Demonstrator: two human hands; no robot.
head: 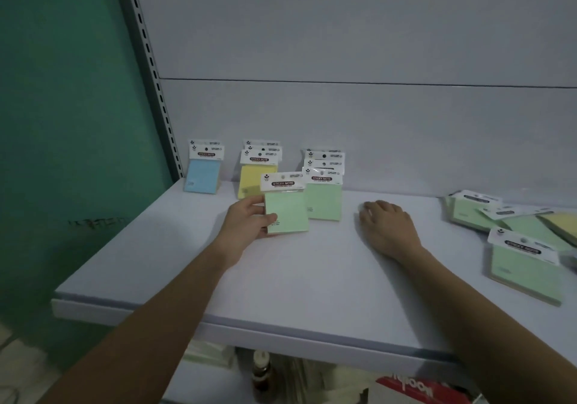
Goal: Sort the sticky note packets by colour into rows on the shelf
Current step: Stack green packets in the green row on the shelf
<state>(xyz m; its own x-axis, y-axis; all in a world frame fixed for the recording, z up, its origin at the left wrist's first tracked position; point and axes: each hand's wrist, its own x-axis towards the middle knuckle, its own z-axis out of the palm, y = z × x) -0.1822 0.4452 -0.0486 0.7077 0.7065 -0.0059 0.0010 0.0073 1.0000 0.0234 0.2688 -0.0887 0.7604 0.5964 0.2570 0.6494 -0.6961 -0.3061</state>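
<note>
Head view: three colour rows started along the shelf [281,278] back: blue row [203,174] at 10 o'clock, yellow row [249,179], green row [324,199]. Left hand [249,219] grips a green packet [285,211] just before the green row. Right hand [387,222] rests flat, released. Unsorted pile [515,232] at 3 o'clock remains

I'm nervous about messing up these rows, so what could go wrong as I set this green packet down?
The green packet in your left hand sits between the yellow row and the green row; it might land in front of yellow. Nudging the leaning green row could topple it.
</note>
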